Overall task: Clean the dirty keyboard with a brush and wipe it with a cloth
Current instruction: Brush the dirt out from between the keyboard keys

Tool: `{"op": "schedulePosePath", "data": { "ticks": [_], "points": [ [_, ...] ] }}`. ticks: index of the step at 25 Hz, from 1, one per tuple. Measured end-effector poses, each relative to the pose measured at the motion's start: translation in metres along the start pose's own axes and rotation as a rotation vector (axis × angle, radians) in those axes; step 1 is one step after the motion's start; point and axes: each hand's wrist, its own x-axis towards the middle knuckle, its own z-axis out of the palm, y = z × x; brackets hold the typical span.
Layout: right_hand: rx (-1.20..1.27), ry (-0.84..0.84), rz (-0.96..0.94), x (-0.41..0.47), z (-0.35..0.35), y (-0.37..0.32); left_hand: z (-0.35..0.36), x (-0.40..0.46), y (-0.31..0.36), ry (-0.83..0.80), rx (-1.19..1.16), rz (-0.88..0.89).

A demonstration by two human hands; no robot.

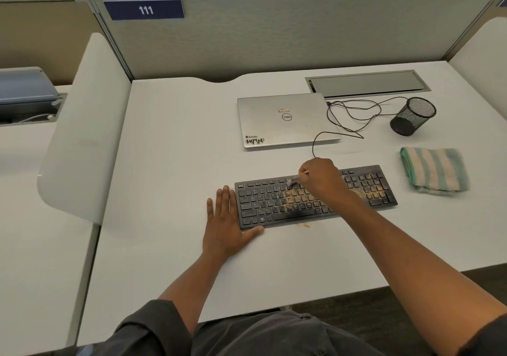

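Stretching across a cubicle, the pale desk [170, 163] is sitting inside grey partition walls, with a blue sign [144, 9] reading 111 fixed at eleven o'clock on the back panel. A closed silver laptop [285, 121] is lying toward twelve o'clock of the keyboard [315, 196], and a thin black cable [354, 114] is looping from it toward a tipped mesh pen cup [414, 116] at two o'clock. A striped green and cream cloth [434, 170] is lying folded at three o'clock, just beside the keyboard's right end. The black keyboard is sitting at the desk's middle, its keys dusted with tan crumbs, and a few crumbs [303, 225] are lying on the desk along its near edge. The left hand [223, 218] is lying flat, its grip spread wide, fingers straight beside the keyboard's left end and the thumb touching its near corner. The right hand [319, 175] is hovering over the upper rows, its grip pinching a small brush [295, 180] whose pale bristles are touching the keys.
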Motion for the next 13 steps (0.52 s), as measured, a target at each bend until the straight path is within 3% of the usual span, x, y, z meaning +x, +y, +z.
{"op": "schedulePosePath", "data": {
  "ticks": [5, 10, 13],
  "points": [
    [0.232, -0.003, -0.010, -0.004, 0.006, -0.007, 0.000, 0.000, 0.000, 0.000, 0.004, -0.002],
    [0.022, 0.021, 0.000, -0.005, 0.001, 0.001, -0.001, 0.000, 0.000, -0.002, 0.001, 0.004],
    [0.104, 0.071, 0.020, -0.004, -0.004, 0.001, 0.001, -0.001, -0.001, 0.005, -0.005, 0.009]
  ]
}}
